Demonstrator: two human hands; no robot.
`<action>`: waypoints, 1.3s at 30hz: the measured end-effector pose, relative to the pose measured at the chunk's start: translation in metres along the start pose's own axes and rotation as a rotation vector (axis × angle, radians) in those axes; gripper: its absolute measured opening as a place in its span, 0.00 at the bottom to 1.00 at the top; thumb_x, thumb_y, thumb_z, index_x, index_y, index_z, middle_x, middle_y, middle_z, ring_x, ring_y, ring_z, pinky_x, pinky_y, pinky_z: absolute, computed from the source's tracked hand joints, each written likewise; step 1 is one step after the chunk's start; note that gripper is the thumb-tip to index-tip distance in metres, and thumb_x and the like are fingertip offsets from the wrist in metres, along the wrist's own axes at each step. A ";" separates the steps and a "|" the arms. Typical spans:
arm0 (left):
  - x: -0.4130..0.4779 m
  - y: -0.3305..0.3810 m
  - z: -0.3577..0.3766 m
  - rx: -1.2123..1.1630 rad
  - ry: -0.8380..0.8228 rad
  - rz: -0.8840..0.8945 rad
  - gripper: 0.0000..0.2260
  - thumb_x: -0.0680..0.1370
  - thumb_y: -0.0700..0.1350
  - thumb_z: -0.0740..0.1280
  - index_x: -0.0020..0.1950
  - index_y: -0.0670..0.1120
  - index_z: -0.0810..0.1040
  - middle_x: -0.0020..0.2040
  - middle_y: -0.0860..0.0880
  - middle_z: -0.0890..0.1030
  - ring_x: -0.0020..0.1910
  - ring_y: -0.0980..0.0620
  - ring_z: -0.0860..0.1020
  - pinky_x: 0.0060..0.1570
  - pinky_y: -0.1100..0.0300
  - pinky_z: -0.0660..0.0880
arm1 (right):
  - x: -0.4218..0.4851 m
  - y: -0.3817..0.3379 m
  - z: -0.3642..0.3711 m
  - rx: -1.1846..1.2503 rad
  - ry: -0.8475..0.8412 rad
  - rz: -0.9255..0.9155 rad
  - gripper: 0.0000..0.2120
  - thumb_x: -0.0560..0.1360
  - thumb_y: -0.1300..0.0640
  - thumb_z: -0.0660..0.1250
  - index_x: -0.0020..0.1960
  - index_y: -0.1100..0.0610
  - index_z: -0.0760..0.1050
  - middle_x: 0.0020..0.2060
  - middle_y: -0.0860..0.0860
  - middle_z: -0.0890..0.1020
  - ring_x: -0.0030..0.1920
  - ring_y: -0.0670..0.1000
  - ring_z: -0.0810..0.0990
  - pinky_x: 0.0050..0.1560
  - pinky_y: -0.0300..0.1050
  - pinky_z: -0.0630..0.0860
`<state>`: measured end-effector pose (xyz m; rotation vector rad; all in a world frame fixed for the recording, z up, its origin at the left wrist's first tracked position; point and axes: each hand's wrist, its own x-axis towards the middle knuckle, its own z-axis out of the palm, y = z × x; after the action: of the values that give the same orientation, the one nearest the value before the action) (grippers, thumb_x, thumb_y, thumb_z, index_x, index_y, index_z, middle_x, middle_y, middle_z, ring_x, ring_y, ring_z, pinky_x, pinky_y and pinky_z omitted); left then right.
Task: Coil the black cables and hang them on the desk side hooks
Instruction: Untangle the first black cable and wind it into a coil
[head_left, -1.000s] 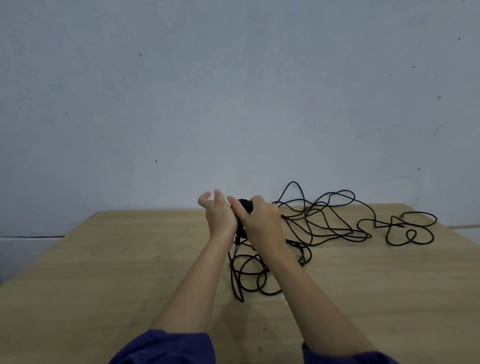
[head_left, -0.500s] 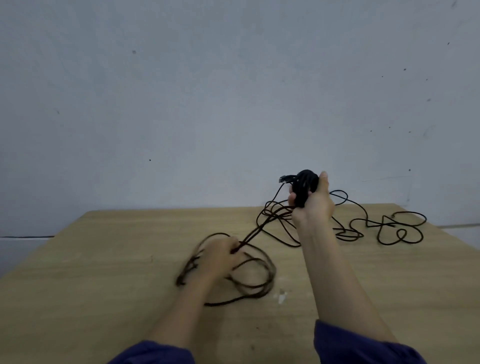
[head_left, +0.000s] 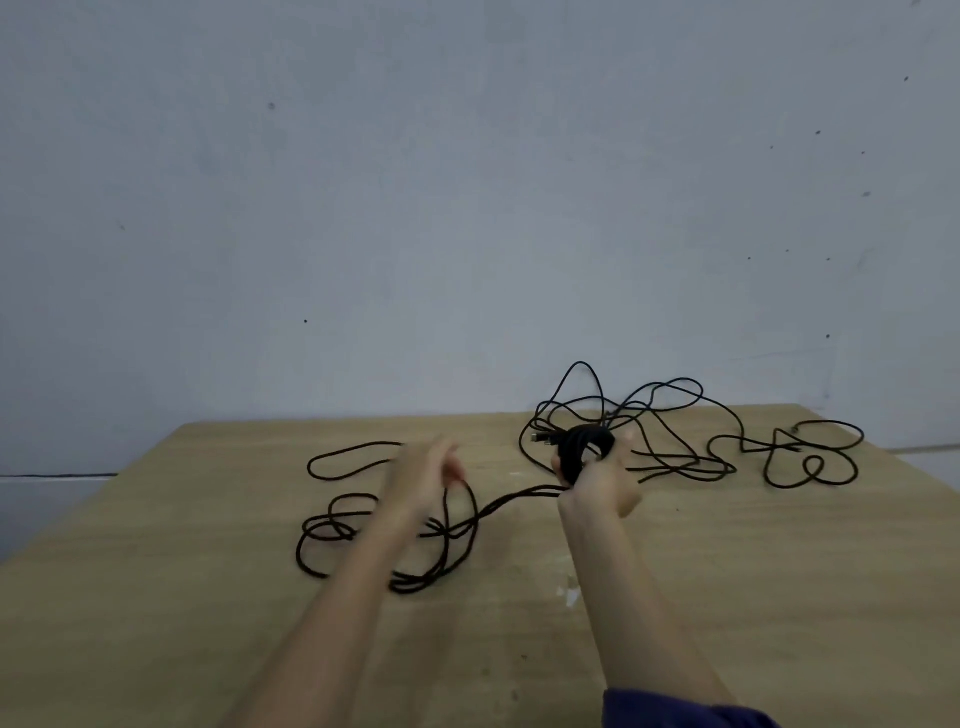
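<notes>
Head camera looks down at a wooden desk (head_left: 182, 597) with black cable spread over it. At the left middle of the frame, loose loops (head_left: 340, 530) lie flat on the wood, not wound up yet. The left hand (head_left: 426, 478) is just above those loops, but it is blurry, so I cannot tell if it is holding any cable or not. One strand runs from the loops off to the right, up to the right hand (head_left: 597, 488). That hand is closed tight round a small bundle (head_left: 584, 447) of wound cable, held up off the desk in the middle right of the frame. Behind it and farther right, a big tangle (head_left: 675, 462) sits on the far right part of the desk, near the wall (head_left: 467, 182).

So the job looks like it has only just begun. A little bit is coiled. Most of the cable is a mess on both sides and needs winding. Nothing is hung up, and the hooks are not in the frame.

No box, bin or basket shows. Only the right hand and the desk top hold any cable.
</notes>
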<state>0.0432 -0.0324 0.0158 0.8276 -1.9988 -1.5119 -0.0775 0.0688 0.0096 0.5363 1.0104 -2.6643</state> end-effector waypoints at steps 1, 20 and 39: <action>-0.012 0.003 0.017 -0.120 -0.219 -0.229 0.29 0.77 0.60 0.54 0.32 0.38 0.76 0.29 0.44 0.78 0.31 0.48 0.71 0.32 0.61 0.65 | -0.003 0.001 0.002 0.011 -0.008 0.001 0.22 0.74 0.44 0.66 0.50 0.65 0.71 0.39 0.57 0.74 0.31 0.57 0.78 0.21 0.42 0.76; -0.022 0.009 0.071 -0.695 -0.002 -0.178 0.11 0.72 0.36 0.55 0.33 0.40 0.73 0.26 0.46 0.78 0.32 0.48 0.75 0.37 0.57 0.72 | -0.030 0.026 -0.014 -0.390 -0.056 -0.313 0.22 0.76 0.42 0.62 0.36 0.61 0.76 0.25 0.53 0.74 0.27 0.51 0.73 0.30 0.43 0.70; -0.002 0.013 0.054 -0.973 -0.199 -0.416 0.20 0.69 0.58 0.72 0.46 0.41 0.78 0.39 0.45 0.79 0.40 0.48 0.77 0.49 0.56 0.76 | -0.042 0.047 -0.020 -0.593 -0.234 -0.603 0.16 0.77 0.47 0.62 0.40 0.59 0.77 0.36 0.51 0.79 0.37 0.47 0.77 0.34 0.29 0.69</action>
<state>0.0048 0.0076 0.0140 0.6756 -0.9517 -2.5350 -0.0180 0.0522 -0.0140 -0.2382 2.0165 -2.5652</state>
